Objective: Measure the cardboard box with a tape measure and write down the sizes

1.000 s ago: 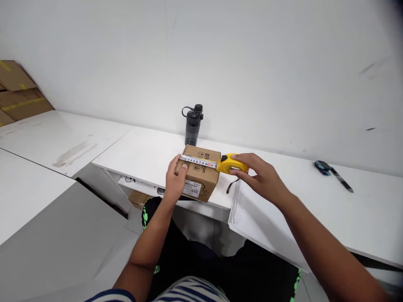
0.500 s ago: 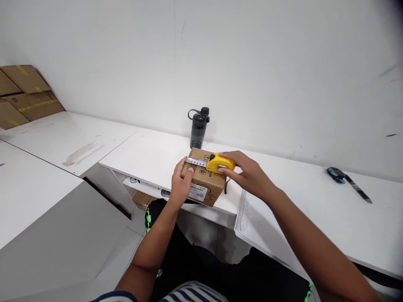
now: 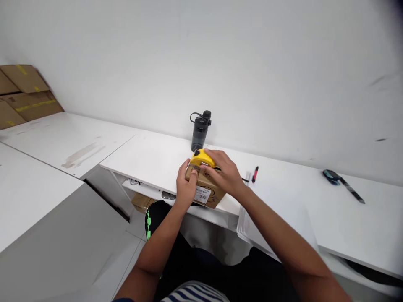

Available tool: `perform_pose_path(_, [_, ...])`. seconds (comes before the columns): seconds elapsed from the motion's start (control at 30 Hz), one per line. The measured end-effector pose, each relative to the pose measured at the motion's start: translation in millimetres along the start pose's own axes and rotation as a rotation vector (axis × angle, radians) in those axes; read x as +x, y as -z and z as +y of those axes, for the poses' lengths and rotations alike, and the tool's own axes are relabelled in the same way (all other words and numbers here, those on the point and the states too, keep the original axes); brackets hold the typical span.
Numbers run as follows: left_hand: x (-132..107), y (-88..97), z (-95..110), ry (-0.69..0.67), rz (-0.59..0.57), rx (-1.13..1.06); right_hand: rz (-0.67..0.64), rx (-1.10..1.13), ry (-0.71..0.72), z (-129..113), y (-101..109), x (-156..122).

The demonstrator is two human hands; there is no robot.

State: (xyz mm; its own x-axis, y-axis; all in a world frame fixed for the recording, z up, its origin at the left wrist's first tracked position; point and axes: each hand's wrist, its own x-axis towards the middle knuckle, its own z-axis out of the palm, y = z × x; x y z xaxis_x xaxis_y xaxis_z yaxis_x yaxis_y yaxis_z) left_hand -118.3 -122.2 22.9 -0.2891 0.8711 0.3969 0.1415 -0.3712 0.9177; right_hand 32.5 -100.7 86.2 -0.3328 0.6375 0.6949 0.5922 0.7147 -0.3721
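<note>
A small brown cardboard box [image 3: 218,193] with a white label on its near side is at the front edge of the white table. My left hand [image 3: 185,186] is closed on its left end, thumb on top. Over the box's top is a yellow tape measure [image 3: 201,157], gripped between the thumb and fingers of my right hand [image 3: 226,173]. No length of blade shows outside its case. The tape measure and my hands cover much of the box's top.
Behind the box stands a dark water bottle [image 3: 200,131] against the wall. To the right lie a stack of white paper [image 3: 277,222], a red pen [image 3: 255,174] and a dark strap-like item [image 3: 343,184]. Larger cardboard boxes [image 3: 31,98] are stacked far left. A shelf [image 3: 151,191] runs below the tabletop.
My right hand has moved left with the tape measure, up to my left hand. The blade that lay across the box top is no longer visible. The red pen has come into sight.
</note>
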Motion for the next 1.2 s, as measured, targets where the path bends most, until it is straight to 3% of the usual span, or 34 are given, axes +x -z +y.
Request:
perform_pose_path(0.1, [2.7,-12.7,-8.3,-0.145,0.134,0.076,0.520,-0.082,-0.237,-9.7,12.4,-48.7])
perform_pose_path(0.17, [17.2,-26.7,-14.9,-0.202,0.158,0.111,0.817,-0.023,-0.431,-18.0,22.0,-84.6])
perform_pose_path(0.23, [38.3,-44.4,-19.2,-0.228,0.141,0.160,0.914,0.200,-0.566,-24.3,28.7,-117.6])
perform_pose_path(0.33, [57.2,-72.3,-15.4,-0.250,0.144,0.248,0.824,0.609,-0.781,-27.3,29.5,-155.4])
perform_pose_path(0.43, [29.5,-88.0,-1.3,-0.297,0.069,0.195,0.817,0.863,-1.016,-25.7,22.2,-176.5])
perform_pose_path(0.47, [10.3,-89.7,3.6,-0.301,-0.024,0.126,0.837,0.902,-1.058,-25.1,19.1,-180.0])
perform_pose_path(0.53, [-32.5,-90.9,11.3,-0.221,-0.341,-0.057,0.831,0.926,-1.082,-23.8,13.1,-183.0])
perform_pose_path(0.6, [-65.8,-94.0,14.0,-0.032,-0.725,-0.242,0.754,0.892,-1.069,-19.9,9.4,-182.8])
perform_pose_path(0.67, [-76.7,-101.5,10.9,0.160,-0.936,-0.395,0.607,0.805,-1.042,-8.9,11.5,-181.1])
perform_pose_path(0.77, [-52.7,-119.5,-2.9,0.310,-0.947,-0.477,0.213,0.622,-0.972,28.3,32.3,-174.8])
perform_pose_path(0.83, [-25.4,-133.3,-15.1,0.296,-0.977,-0.356,-0.003,0.470,-0.958,66.6,56.2,-165.3])
perform_pose_path(0.93, [4.8,-151.0,-32.8,0.111,-1.046,0.026,0.056,0.107,-1.047,134.1,89.9,-141.2])
perform_pose_path(1.0, [12.7,-158.9,-42.6,0.014,-1.035,0.215,0.040,-0.079,-1.091,176.8,99.4,-121.6])
perform_pose_path(1.1, [13.9,-164.5,-52.4,-0.041,-1.014,0.298,-0.030,-0.131,-1.107,224.2,88.5,-95.7])
perform_pose_path(1.2, [13.9,-166.6,-57.6,-0.109,-1.002,0.313,-0.072,-0.120,-1.055,248.0,64.4,-80.4])
